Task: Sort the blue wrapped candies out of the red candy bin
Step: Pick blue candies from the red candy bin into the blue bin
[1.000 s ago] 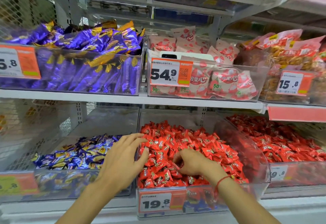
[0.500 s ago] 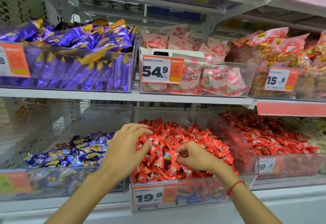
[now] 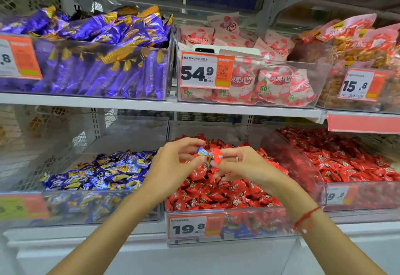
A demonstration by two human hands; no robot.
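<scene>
The clear red candy bin (image 3: 233, 227) on the lower shelf is heaped with red wrapped candies (image 3: 218, 192). Both hands are raised above the heap and meet at their fingertips. My left hand (image 3: 173, 166) pinches a blue wrapped candy (image 3: 204, 154) between thumb and fingers. My right hand (image 3: 242, 166) pinches a red wrapped candy (image 3: 217, 155) that touches the blue one. To the left stands the clear bin of blue wrapped candies (image 3: 101, 173).
Another bin of red candies (image 3: 346, 162) sits at the right. The shelf above holds purple packets (image 3: 104, 58), pink-and-white packets (image 3: 259, 79) and snack bags (image 3: 357, 45). Price tags hang on the bin fronts. A red string circles my right wrist (image 3: 305, 218).
Both hands have lifted out of the red heap and come together. The left now holds a blue candy and the right a red one. The camera has moved closer.
</scene>
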